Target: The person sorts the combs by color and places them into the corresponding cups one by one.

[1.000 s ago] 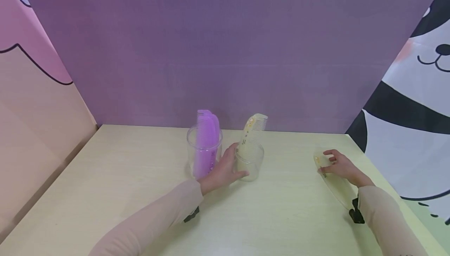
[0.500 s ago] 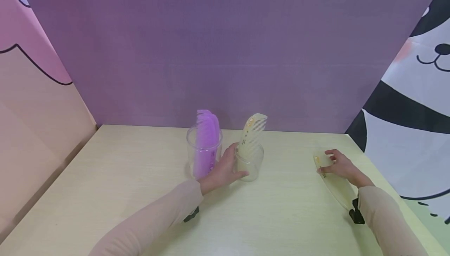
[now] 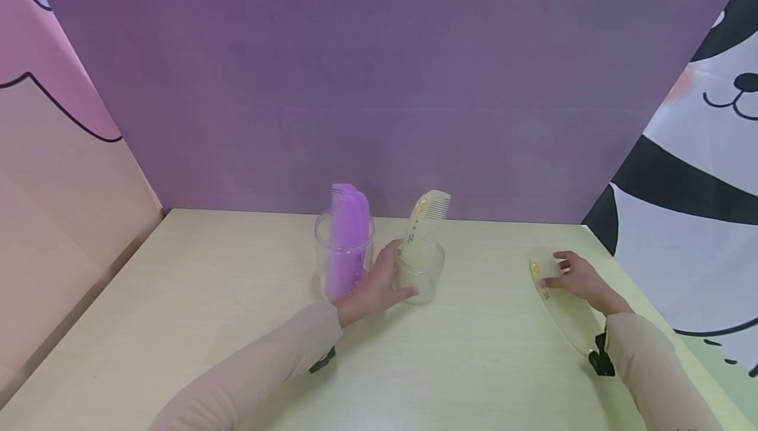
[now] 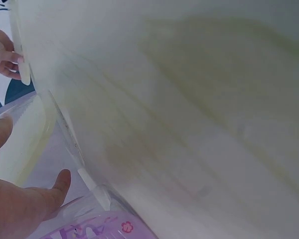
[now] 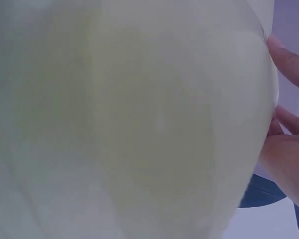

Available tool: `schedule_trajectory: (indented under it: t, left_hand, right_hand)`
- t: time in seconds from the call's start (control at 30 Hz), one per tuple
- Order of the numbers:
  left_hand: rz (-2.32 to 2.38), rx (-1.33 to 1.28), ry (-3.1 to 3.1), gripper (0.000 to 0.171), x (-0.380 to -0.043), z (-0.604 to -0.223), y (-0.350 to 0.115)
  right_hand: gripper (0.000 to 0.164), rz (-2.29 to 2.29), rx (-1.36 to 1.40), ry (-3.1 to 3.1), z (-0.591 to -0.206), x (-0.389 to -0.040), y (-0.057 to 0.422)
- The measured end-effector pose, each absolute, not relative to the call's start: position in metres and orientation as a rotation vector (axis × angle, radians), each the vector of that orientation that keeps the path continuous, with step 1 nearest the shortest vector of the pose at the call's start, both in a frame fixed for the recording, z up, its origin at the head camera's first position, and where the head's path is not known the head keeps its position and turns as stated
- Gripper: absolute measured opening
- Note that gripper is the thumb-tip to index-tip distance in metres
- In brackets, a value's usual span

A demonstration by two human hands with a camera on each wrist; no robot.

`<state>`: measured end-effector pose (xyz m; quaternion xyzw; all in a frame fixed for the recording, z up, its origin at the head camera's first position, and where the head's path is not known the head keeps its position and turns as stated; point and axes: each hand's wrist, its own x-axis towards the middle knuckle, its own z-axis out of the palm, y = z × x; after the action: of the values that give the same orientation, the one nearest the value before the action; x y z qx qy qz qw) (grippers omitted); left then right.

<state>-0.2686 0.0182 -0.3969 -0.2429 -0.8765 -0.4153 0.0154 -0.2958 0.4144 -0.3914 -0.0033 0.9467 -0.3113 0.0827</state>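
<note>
My left hand (image 3: 381, 281) holds a clear plastic cup (image 3: 433, 279), its thumb in front and fingers on the left side. A pale yellow comb (image 3: 426, 220) with orange markings leans upright in that cup. Just left stands another clear cup (image 3: 321, 247) with purple combs (image 3: 349, 220); a flower print shows on the purple comb (image 4: 127, 226) in the left wrist view. At the table's right, my right hand (image 3: 583, 283) pinches a second pale comb (image 3: 537, 273) near its far end, thumb along the left edge. In the right wrist view pale, blurred surface hides most of the scene.
The pale wooden table (image 3: 237, 326) meets a purple backdrop (image 3: 379, 89) behind the cups. A panda-print panel (image 3: 699, 220) borders the right side, and a pink panel (image 3: 53, 220) the left. Black wrist-camera mount (image 3: 601, 360) sits under the right wrist.
The right hand has shifted slightly rightward, its fingertips drawing in a little along the pale comb. The left hand and both cups stay in place.
</note>
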Motion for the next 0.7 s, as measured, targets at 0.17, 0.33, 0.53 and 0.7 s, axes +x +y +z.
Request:
schedule_trajectory:
  t: [0.17, 0.33, 0.53, 0.7]
  left_hand:
    - [-1.294, -0.744, -2.740, 0.088, -0.2695, -0.3968, 0.0186]
    - [-1.298, -0.742, -2.742, 0.088, -0.2696, -0.3966, 0.0183]
    - [-1.286, -0.736, -2.748, 0.089, -0.2706, -0.3977, 0.0184]
    - [-1.292, -0.732, -2.742, 0.090, -0.2713, -0.3999, 0.0185]
  right_hand:
    - [0.082, -0.950, -0.001, 2.837, -0.3901, -0.2970, 0.4151]
    - [0.076, -1.026, -0.019, 2.854, -0.3902, -0.2970, 0.4157]
    - [0.069, -1.077, -0.011, 2.888, -0.3910, -0.2974, 0.4153]
    - [0.062, -1.089, -0.009, 2.924, -0.3911, -0.2988, 0.4147]
